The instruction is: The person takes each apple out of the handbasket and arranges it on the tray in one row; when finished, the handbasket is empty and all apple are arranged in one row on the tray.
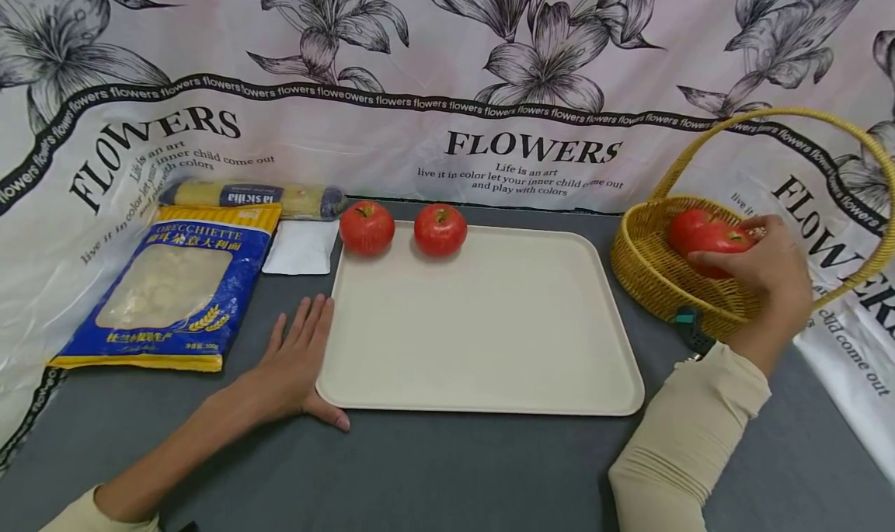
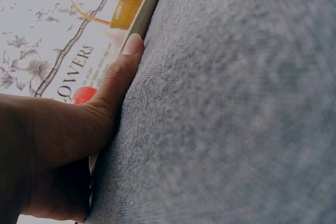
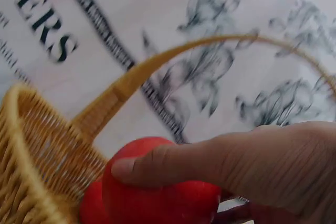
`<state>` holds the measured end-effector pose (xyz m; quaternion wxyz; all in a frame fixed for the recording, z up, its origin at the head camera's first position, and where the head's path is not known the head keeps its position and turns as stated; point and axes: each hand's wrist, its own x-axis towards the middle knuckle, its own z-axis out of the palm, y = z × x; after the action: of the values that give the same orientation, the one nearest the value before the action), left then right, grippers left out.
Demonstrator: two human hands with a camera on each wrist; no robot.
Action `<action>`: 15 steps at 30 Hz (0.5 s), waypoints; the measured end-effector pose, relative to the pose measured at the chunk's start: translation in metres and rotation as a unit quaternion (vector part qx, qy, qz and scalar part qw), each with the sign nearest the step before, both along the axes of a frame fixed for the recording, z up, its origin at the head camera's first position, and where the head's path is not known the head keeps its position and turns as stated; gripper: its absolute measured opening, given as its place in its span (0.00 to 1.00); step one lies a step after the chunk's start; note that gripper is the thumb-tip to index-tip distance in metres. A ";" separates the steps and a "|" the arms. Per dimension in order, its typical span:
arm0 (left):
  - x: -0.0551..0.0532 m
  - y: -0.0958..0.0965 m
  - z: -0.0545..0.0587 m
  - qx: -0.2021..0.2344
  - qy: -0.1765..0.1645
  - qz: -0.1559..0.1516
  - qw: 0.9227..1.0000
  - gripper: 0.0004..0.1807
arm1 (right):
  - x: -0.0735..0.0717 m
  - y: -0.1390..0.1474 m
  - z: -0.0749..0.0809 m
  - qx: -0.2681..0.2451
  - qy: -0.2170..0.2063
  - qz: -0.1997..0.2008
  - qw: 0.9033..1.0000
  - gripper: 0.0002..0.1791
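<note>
My right hand (image 1: 774, 266) is inside the yellow wicker basket (image 1: 646, 279) and grips a red tomato (image 3: 157, 200), its thumb across the front in the right wrist view. Another tomato (image 3: 92, 203) shows behind the held one, low in the basket. My left hand (image 1: 290, 369) lies flat at the left edge of the cream tray (image 1: 482, 322), fingers straight and thumb along the near corner. Two more tomatoes rest at the tray's far left: one (image 1: 367, 227) over the corner, the other (image 1: 440, 230) just right of it.
A blue and yellow orecchiette bag (image 1: 168, 283) lies left of the tray. Behind it are a long pasta packet (image 1: 252, 196) and a small white packet (image 1: 301, 247). The basket's tall handle (image 1: 762, 114) arches over the right hand. A flower-printed sheet (image 1: 391, 151) covers the back.
</note>
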<state>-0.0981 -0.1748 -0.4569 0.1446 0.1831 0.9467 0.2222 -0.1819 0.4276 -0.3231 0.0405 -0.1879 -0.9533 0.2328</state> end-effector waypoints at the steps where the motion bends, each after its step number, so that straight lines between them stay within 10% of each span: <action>1: 0.000 0.000 0.000 0.001 0.000 0.000 1.000 0.93 | 0.001 -0.003 0.003 -0.002 0.007 -0.005 1.000 0.56; 15: -0.001 0.000 0.001 -0.005 0.004 -0.002 1.000 0.93 | 0.008 -0.051 0.042 -0.001 0.103 -0.013 0.995 0.51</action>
<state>-0.0992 -0.1746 -0.4559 0.1422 0.1848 0.9481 0.2161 -0.1743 0.3767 -0.2813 0.1417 -0.1749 -0.9414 0.2513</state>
